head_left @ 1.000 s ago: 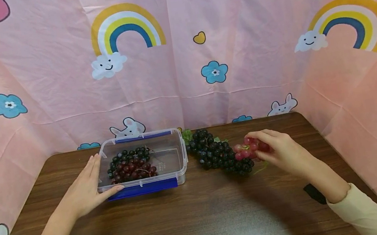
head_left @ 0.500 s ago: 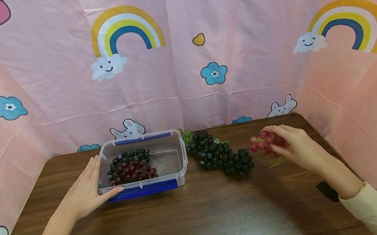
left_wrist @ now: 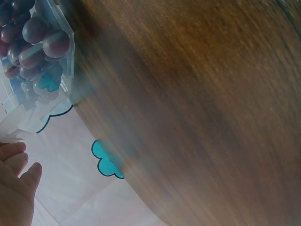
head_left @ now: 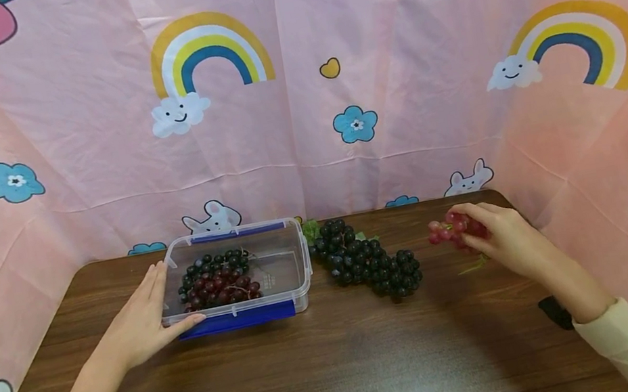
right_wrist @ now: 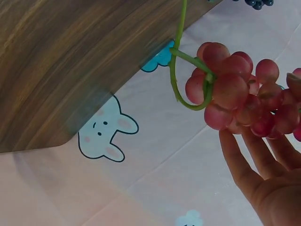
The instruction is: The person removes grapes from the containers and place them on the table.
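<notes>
My right hand (head_left: pixel 496 238) holds a small bunch of red grapes (head_left: pixel 450 229) just above the table at the far right; in the right wrist view the red grapes (right_wrist: pixel 237 96) with their green stem hang against my fingers (right_wrist: pixel 244 162). A large bunch of dark grapes (head_left: pixel 364 261) lies on the table between that hand and a clear plastic box (head_left: pixel 295 274) with a blue base. The box holds dark and red grapes (head_left: pixel 217 283). My left hand (head_left: pixel 139 319) rests flat against the box's left side, fingers straight; the left wrist view shows the box corner (left_wrist: pixel 61 56).
The wooden table (head_left: pixel 340 363) is walled on three sides by a pink patterned cloth (head_left: pixel 302 122). The table's right edge lies close behind my right hand. A green leaf (head_left: pixel 311 228) sticks out by the dark bunch.
My right hand has lifted the red grapes away from the dark bunch and carried them to the right. The left hand and the box have not moved.
</notes>
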A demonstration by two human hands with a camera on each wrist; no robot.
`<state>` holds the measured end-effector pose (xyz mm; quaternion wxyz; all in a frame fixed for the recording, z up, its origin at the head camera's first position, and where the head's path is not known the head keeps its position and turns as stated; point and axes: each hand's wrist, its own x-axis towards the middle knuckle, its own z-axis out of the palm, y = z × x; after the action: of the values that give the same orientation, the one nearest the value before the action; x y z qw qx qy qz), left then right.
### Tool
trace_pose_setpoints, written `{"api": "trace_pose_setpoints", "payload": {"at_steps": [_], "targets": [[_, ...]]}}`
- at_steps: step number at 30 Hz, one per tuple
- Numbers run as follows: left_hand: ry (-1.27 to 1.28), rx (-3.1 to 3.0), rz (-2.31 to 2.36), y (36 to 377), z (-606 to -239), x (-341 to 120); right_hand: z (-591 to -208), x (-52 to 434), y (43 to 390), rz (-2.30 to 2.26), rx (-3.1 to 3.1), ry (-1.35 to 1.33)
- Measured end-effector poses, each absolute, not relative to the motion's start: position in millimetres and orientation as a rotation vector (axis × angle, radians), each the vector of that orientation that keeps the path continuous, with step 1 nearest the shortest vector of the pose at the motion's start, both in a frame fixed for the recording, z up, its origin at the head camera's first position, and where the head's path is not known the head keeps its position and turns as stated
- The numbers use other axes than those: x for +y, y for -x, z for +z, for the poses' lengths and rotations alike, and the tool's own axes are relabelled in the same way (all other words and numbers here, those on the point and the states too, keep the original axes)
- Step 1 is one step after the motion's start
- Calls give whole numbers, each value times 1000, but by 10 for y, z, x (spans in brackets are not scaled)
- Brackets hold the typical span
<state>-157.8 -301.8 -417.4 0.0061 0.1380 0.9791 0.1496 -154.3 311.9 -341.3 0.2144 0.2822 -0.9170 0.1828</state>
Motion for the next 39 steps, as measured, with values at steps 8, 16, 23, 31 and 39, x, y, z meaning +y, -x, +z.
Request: {"api": "trace_pose_setpoints", "payload": {"at_steps": [8, 16, 23, 31, 39], "targets": [[-432, 3057, 468, 1576, -4167, -3015, -3406, 3163, 1603, 473, -2660, -735], [-441, 3057, 472, 1583, -4179, -3016, -3454, 3225, 1675, 474, -2757, -682], [-447, 3067, 476, 1582, -4180, -3021, -3596, 3276, 1808, 486, -2827, -670], [-436, 3067, 475, 1585, -4188, -3015, -3766, 3298, 1933, 495, -2874, -652], [-448, 3081, 480, 1588, -4207, -3035, -3889, 3265, 2055, 519, -2934, -634]]}}
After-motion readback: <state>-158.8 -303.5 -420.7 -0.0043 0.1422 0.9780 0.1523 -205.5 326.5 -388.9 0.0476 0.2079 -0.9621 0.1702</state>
